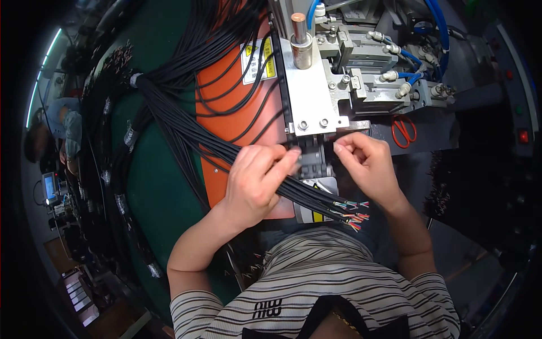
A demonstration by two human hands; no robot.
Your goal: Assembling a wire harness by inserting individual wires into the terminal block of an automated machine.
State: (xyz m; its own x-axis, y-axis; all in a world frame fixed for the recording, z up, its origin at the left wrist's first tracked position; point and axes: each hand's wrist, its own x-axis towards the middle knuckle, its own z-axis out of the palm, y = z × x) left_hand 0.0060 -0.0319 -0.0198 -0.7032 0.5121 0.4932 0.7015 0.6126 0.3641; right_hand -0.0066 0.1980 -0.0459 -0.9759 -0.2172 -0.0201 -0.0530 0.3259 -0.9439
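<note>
My left hand [253,178] lies over a thick bundle of black cables [186,125], its thumb and forefinger pinched beside a dark metal fixture [314,160]. Those fingertips are slightly blurred, and I cannot make out what is between them. On the other side of the fixture my right hand [368,169] has thumb and forefinger brought together; anything they hold is too small to tell. From under my left hand the cables run toward my body, and their stripped ends [353,217] fan out in coloured wires. Above the fixture stands a silver metal press head [312,93].
Pneumatic cylinders with blue hoses [409,73] fill the back right, near red-handled scissors [403,131]. An orange panel [234,121] borders a green work surface [152,175]. More tied cable bundles [121,203] hang at the left, where another person [65,121] is seen.
</note>
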